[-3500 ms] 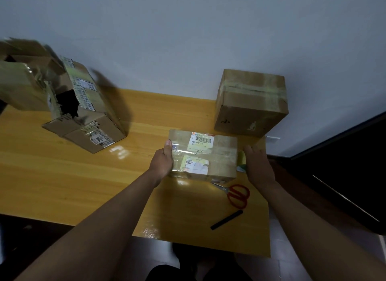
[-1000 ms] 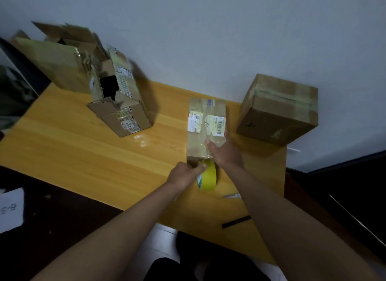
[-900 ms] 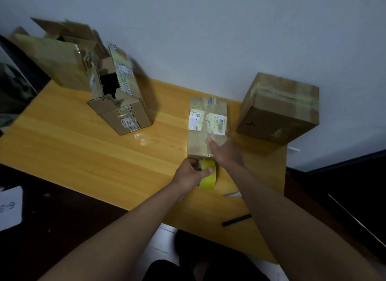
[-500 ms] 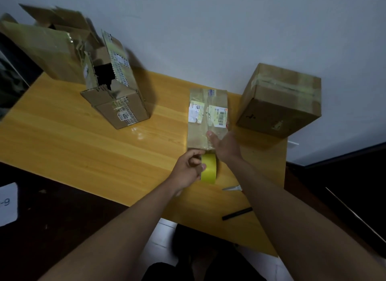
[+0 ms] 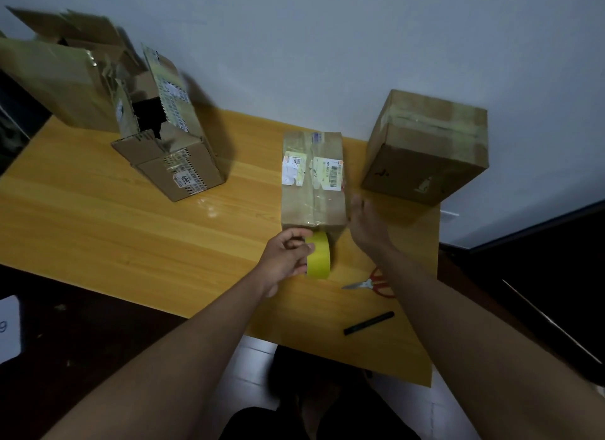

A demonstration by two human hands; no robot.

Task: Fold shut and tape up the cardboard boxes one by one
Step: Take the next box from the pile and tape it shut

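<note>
1. Since half a second ago, your right hand (image 5: pixel 368 228) is lifting off the top of the long, flat, tape-wrapped cardboard box with white shipping labels (image 5: pixel 313 181) and is now hanging just beside its right near corner, fingers straight and slightly spread, holding nothing.
2. Going left to right: two opened cardboard boxes with loose flaps (image 5: pixel 124 112) are waiting at the far left of the yellow wooden table (image 5: pixel 98 223), well apart from your hands.
3. Your left hand (image 5: pixel 288 256) is gripping the yellow roll of packing tape (image 5: pixel 319 254), fingers curled round its rim, the roll standing on edge and touching the box's near end.
4. That box is lying mid-table, its long axis pointing straight away from you toward the wall, so the tape likely needs to run forward along it.
5. Your left hand is nearer the box's end; whether a strip is already stuck there, you cannot tell.
6. A taped brown cardboard cube (image 5: pixel 425 145) is sitting at the right.
</note>
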